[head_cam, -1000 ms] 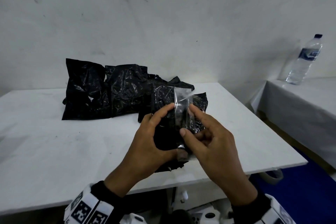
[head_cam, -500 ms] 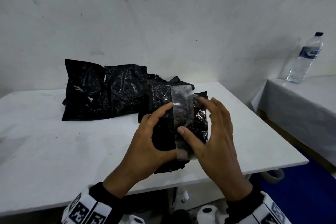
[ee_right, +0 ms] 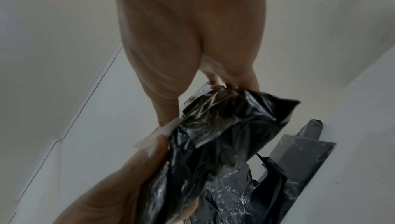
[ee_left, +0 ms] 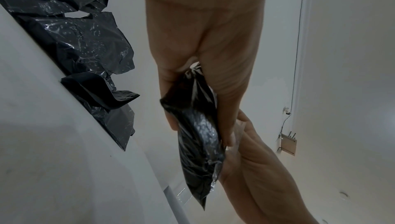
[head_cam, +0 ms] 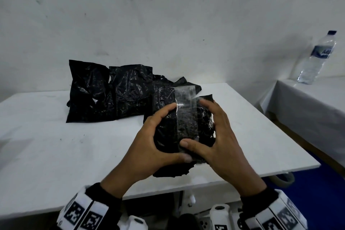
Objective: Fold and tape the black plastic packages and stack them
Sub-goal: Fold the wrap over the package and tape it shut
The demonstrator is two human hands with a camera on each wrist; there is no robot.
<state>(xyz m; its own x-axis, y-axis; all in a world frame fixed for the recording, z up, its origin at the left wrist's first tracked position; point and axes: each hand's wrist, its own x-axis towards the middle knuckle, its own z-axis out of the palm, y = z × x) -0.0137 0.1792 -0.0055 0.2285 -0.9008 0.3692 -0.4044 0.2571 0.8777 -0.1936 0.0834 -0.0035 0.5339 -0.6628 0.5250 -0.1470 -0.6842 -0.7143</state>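
Both hands grasp one folded black package (head_cam: 186,127), lifted upright above the near edge of the white bench (head_cam: 56,155). Left hand (head_cam: 151,147) curls round its left side, thumb pressed low on the front. Right hand (head_cam: 222,136) wraps the right side, thumb pressing a strip of clear tape (head_cam: 185,110) that runs up the front. Behind, more black packages (head_cam: 110,93) lie heaped on the bench. A water bottle (head_cam: 317,58) stands on a second table to the right.
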